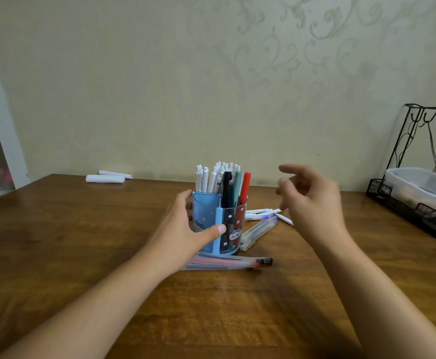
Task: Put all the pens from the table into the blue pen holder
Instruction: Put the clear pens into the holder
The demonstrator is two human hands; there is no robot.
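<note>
Two bare forearms, no sleeves in view, left hand [185, 224] w/ short plain thumbnail, right hand [312, 200] a bit motion-blurred, no rings, watch or bracelets seen on either.

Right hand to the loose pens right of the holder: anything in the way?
Nothing visible. The right hand hovers open and empty above the loose pens lying on the table right of the blue pen holder. The left hand grips the holder's other side, off that path.
</note>
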